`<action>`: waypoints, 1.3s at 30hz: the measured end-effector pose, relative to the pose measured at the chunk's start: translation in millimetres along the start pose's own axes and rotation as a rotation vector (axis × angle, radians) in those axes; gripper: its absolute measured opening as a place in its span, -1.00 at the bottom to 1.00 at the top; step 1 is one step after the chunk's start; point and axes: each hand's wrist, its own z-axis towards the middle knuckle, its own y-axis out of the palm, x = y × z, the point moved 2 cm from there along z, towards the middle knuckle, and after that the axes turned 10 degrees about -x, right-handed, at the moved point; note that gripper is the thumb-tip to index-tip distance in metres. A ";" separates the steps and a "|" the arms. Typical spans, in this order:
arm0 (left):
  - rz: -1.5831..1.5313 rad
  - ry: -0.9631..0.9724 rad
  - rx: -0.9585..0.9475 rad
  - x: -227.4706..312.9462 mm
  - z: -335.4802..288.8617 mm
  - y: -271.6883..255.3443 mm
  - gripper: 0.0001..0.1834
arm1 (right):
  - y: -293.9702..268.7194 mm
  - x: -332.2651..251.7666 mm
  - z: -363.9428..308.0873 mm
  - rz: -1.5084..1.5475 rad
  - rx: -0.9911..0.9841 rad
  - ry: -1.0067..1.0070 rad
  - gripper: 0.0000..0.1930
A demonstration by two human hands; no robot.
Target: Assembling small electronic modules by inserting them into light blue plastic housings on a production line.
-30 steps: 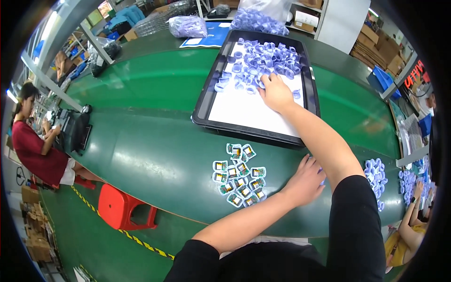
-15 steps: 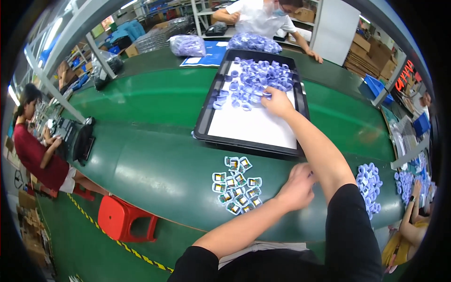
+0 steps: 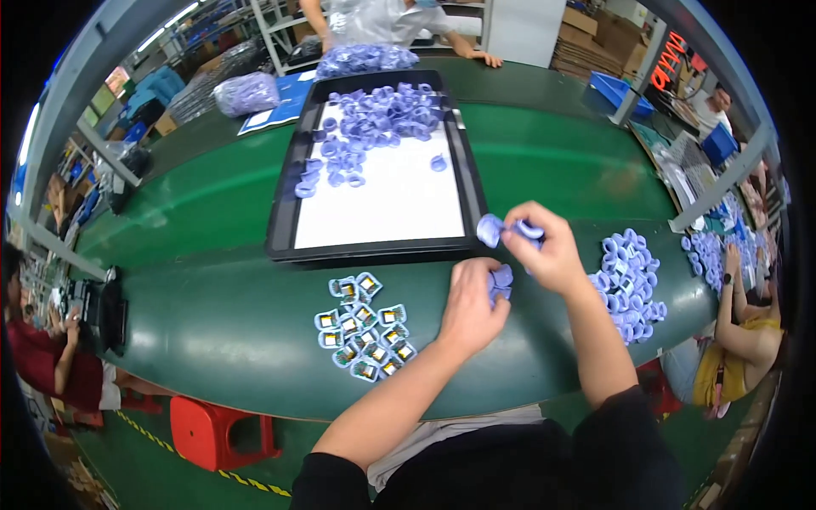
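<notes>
My right hand (image 3: 548,251) is raised just off the near right corner of the black tray, its fingers closed on a few purple ring-shaped pieces (image 3: 490,230). Below and to its left, my left hand (image 3: 473,308) rests low over the green table, curled around more purple pieces (image 3: 501,277) that show at its fingertips. The black tray (image 3: 374,248), lined with white, holds a heap of purple ring-shaped pieces (image 3: 391,115) at its far end. One loose purple piece (image 3: 439,163) lies apart near its right side.
Small electronic parts in pale cases (image 3: 365,327) lie grouped left of my left hand. A purple pile (image 3: 629,285) sits to the right. Across the table (image 3: 212,297) a person stands near bagged pieces (image 3: 365,59). A red stool (image 3: 204,429) stands at the lower left.
My right hand has come back from the heap in the tray with purple pieces in it. Purple pieces now show at my left hand's fingertips. The whole view has swung right.
</notes>
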 end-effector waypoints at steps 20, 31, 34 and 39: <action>-0.074 -0.042 0.083 1.9 -4.3 -4.9 -0.54 | 23.8 53.9 -47.0 0.230 -0.028 0.208 -0.81; 0.025 -0.031 0.056 5.4 2.8 -5.7 -0.67 | 7.9 68.6 -40.8 0.831 0.136 0.412 -0.62; 0.074 -0.022 0.055 8.1 2.4 -4.9 -0.67 | 8.0 71.4 -41.5 0.947 0.218 0.477 -0.64; 0.030 -0.030 0.099 7.8 6.2 -3.6 -0.72 | -2.0 91.8 -39.9 0.692 0.296 0.362 -0.60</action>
